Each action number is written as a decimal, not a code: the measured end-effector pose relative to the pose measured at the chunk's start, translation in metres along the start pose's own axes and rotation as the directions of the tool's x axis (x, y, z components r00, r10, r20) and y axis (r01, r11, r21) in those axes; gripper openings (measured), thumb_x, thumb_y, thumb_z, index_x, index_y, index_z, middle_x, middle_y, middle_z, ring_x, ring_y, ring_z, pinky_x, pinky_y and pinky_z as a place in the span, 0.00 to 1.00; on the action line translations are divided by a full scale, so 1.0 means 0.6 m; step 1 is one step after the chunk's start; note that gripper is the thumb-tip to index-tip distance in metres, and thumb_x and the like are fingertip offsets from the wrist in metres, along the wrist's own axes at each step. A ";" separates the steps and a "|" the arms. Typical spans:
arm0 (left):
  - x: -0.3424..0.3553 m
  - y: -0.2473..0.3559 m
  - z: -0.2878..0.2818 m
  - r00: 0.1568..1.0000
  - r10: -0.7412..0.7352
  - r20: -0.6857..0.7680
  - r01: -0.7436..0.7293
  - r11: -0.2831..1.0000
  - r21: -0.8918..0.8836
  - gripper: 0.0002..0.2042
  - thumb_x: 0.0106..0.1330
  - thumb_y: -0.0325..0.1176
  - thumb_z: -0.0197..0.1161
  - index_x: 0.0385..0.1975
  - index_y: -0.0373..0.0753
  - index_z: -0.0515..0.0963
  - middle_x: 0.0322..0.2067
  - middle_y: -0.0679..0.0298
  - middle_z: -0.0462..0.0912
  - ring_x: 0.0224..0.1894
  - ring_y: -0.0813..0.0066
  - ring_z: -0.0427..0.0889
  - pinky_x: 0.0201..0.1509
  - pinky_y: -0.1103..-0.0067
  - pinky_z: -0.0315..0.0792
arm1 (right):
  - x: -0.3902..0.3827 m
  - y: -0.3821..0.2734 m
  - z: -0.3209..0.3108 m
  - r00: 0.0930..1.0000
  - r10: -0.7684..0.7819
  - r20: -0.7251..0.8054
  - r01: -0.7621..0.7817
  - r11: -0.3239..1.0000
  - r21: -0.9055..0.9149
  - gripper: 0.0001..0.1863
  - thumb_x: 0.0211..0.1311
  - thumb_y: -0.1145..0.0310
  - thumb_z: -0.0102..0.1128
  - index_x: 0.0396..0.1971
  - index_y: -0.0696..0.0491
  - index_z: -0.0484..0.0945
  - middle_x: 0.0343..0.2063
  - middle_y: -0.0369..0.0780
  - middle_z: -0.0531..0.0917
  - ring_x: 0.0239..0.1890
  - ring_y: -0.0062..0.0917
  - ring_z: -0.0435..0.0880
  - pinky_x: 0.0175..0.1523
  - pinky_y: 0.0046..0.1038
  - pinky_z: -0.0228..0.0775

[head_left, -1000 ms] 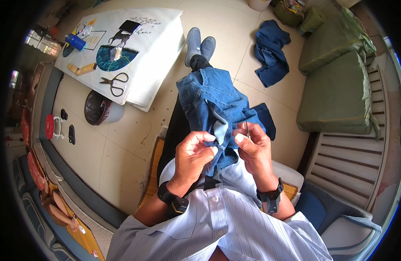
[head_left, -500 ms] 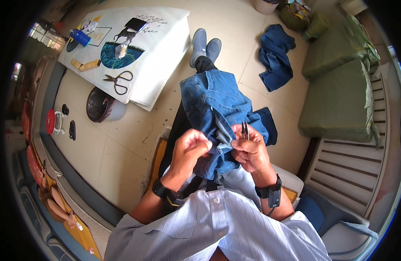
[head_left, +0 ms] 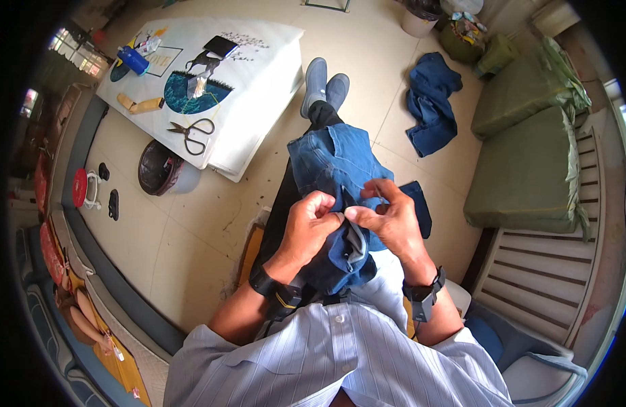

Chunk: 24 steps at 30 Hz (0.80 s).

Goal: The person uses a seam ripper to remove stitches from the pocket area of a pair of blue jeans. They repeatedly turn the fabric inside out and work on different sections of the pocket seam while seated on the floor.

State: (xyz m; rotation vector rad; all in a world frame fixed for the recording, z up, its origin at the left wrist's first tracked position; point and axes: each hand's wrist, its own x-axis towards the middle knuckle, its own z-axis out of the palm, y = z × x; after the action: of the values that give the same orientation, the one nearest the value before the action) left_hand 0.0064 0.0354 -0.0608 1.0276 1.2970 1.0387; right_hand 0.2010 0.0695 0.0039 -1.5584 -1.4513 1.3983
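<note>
A pair of blue jeans lies bunched across my lap and legs. My left hand is closed, pinching a folded edge of the denim between thumb and fingers. Close against it, my right hand brings its thumb to the same edge, its forefinger bent above. The small thread snips, plain in that hand half a second ago, are now mostly hidden by its fingers. Below the thumbs an opening in the denim shows a pale grey-blue inner side.
To the left, a white-covered table bears black-handled scissors, a blue bottle and a yellowish strip. A bin stands below it. Another denim piece lies on the floor, near green cushions on a slatted bench.
My right hand has moved left and turned, its thumb now meeting my left thumb at the denim. The snips' upright blades have gone from clear sight. The fold's opening has shifted toward me.
</note>
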 end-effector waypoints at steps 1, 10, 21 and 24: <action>-0.006 0.011 0.003 0.999 -0.023 0.033 0.026 0.997 -0.070 0.07 0.67 0.21 0.70 0.41 0.34 0.79 0.34 0.74 0.79 0.36 0.90 0.76 0.40 0.86 0.71 | 0.005 -0.001 0.003 0.999 -0.014 0.029 0.014 1.000 0.004 0.35 0.50 0.60 0.84 0.55 0.62 0.80 0.46 0.42 0.86 0.36 0.22 0.79 0.45 0.27 0.74; -0.045 0.011 -0.008 0.995 -0.078 -0.069 0.056 0.959 -0.278 0.05 0.69 0.21 0.68 0.40 0.36 0.80 0.34 0.75 0.79 0.36 0.90 0.74 0.43 0.86 0.72 | 0.029 0.054 -0.002 0.990 0.013 0.138 -0.038 0.984 0.176 0.23 0.53 0.84 0.63 0.53 0.63 0.80 0.35 0.35 0.83 0.38 0.18 0.79 0.43 0.23 0.72; -0.025 -0.024 -0.009 0.999 0.032 0.017 -0.031 0.999 -0.039 0.05 0.70 0.19 0.63 0.42 0.34 0.77 0.34 0.71 0.79 0.36 0.89 0.74 0.41 0.84 0.71 | 0.026 0.089 0.003 0.916 0.036 0.399 -0.384 0.364 0.849 0.16 0.60 0.84 0.59 0.48 0.58 0.83 0.31 0.38 0.87 0.14 0.12 0.71 0.15 0.18 0.55; -0.028 -0.020 -0.004 0.995 -0.063 0.071 0.075 0.980 -0.185 0.10 0.68 0.20 0.65 0.47 0.33 0.77 0.39 0.68 0.81 0.39 0.86 0.77 0.45 0.83 0.73 | 0.025 0.091 0.009 0.911 0.026 0.412 -0.398 0.316 0.861 0.15 0.60 0.84 0.59 0.48 0.60 0.83 0.33 0.40 0.88 0.15 0.13 0.72 0.15 0.18 0.59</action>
State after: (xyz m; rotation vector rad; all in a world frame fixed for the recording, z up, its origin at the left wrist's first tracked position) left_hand 0.0043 0.0166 -0.0686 0.8603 1.1509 1.0448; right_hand 0.2120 0.0699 -0.0519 -0.7184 -0.2619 2.1738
